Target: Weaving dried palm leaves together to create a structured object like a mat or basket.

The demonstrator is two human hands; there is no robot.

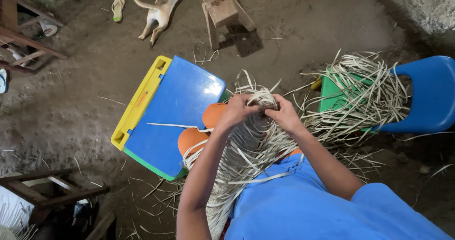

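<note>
Pale, flat woven strips [251, 145], one loosely plaited bundle, are pinched at twelve o'clock by two closed hands: left hand [237, 111], right hand [286, 115].

Your left hand [238, 111] and right hand [286, 115] bury their fingers in the woven strip bundle [251, 145], so you cannot tell how the grip closes. The bundle's lower end runs behind your blue shirt [303, 207]. The dog [161, 7] loses its head past the top edge. The wooden stool [222, 5] is also cut off there, and loose strips [360, 97] cover most of the green seat [332, 95].
</note>
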